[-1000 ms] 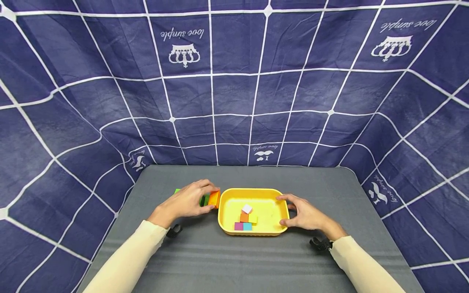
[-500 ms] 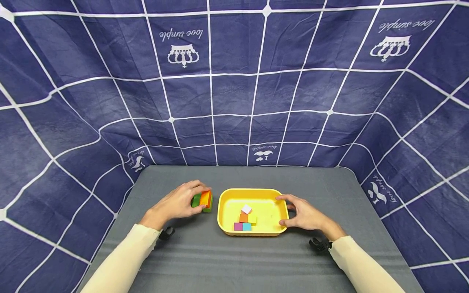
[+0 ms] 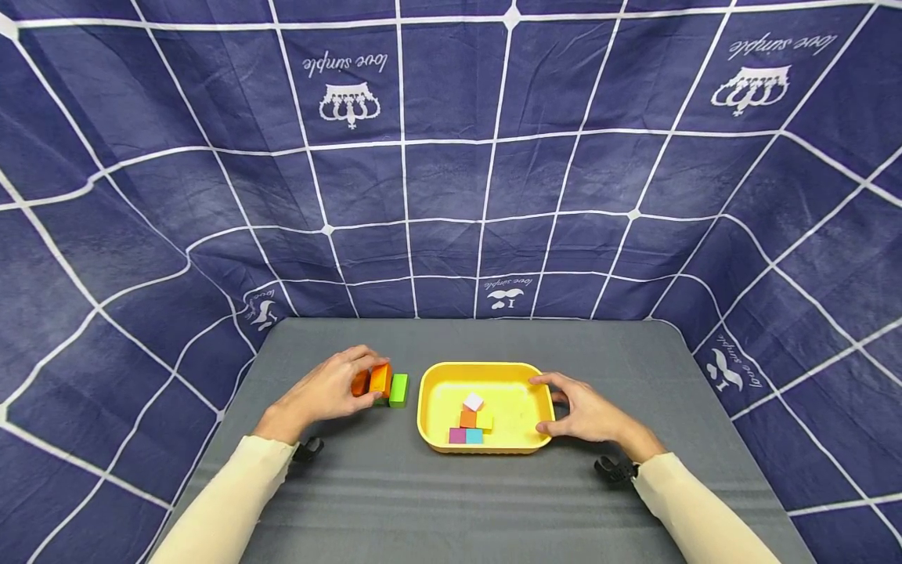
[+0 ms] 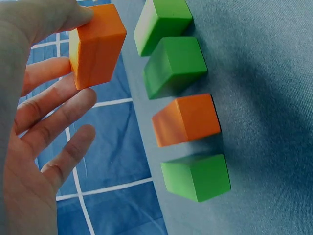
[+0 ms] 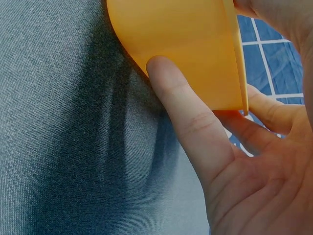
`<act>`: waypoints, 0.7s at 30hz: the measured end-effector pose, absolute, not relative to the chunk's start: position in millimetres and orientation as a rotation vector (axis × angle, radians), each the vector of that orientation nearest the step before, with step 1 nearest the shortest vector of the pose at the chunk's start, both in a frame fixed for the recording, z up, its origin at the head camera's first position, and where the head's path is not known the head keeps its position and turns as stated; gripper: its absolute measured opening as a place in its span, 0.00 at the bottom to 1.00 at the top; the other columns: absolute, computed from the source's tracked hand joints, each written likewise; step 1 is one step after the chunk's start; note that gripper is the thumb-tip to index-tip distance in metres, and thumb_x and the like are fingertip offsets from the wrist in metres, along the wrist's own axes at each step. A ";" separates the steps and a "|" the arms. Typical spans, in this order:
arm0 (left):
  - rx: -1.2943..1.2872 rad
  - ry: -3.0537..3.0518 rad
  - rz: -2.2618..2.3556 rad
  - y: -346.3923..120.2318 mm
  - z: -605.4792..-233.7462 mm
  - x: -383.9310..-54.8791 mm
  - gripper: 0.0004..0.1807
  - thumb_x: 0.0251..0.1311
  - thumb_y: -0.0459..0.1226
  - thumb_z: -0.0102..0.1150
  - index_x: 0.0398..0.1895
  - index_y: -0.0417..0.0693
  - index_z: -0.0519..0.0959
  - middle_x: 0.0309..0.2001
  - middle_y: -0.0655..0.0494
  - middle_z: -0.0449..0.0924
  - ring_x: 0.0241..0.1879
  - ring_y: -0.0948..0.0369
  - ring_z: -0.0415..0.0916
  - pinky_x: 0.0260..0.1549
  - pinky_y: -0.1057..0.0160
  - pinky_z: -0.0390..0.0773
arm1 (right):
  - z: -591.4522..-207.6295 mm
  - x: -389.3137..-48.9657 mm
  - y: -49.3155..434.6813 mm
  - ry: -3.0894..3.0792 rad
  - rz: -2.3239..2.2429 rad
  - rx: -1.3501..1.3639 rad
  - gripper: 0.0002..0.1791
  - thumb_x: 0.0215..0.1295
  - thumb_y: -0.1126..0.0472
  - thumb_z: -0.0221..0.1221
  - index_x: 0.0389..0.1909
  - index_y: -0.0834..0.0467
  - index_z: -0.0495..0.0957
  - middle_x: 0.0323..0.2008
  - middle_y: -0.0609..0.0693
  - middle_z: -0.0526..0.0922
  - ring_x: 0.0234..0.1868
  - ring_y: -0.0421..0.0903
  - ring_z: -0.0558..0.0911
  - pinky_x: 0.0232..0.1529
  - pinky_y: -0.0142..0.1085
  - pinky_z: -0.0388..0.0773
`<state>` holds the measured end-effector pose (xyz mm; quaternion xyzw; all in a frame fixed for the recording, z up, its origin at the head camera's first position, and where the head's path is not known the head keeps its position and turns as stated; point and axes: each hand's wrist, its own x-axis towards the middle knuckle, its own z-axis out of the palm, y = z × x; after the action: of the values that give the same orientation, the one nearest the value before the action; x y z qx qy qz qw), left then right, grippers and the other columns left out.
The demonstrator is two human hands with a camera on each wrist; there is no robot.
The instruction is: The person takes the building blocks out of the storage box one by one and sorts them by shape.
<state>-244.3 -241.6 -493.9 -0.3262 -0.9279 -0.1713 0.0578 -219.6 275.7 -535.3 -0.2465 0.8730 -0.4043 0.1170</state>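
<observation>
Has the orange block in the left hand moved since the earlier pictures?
Yes: in the head view, the orange block in the left hand has moved left, farther from the yellow tray, which has stayed put.

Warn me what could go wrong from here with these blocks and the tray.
The left hand only pinches the held orange block, so it might slip or twist loose.
If it drops or swings, it could knock the row of four blocks, which stand close together.
The right hand grips the yellow tray at one end; a tug might slide the loose cubes inside.
</observation>
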 end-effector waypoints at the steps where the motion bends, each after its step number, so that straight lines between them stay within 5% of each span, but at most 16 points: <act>1: -0.987 -2.810 -0.525 -243.1 -494.6 -244.5 0.30 0.67 0.43 0.84 0.71 0.46 0.89 0.61 0.53 0.88 0.57 0.51 0.89 0.59 0.47 0.91 | -535.3 -219.5 275.8 2.554 -1.184 -0.725 0.46 0.64 0.55 0.85 0.79 0.62 0.76 0.79 0.68 0.79 0.67 0.65 0.92 0.73 0.61 0.87; 21: -0.809 -2.835 -0.569 -284.3 -507.0 -246.6 0.31 0.63 0.39 0.84 0.70 0.42 0.89 0.63 0.48 0.90 0.59 0.46 0.90 0.64 0.38 0.90 | -534.8 -218.9 276.0 2.570 -1.158 -0.685 0.46 0.63 0.53 0.85 0.80 0.59 0.76 0.80 0.66 0.79 0.68 0.63 0.92 0.74 0.60 0.86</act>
<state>-246.6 -284.3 -507.0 -0.2689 -0.9419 -0.1890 0.0695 -218.9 276.0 -534.8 -0.2344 0.8795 -0.3963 0.1204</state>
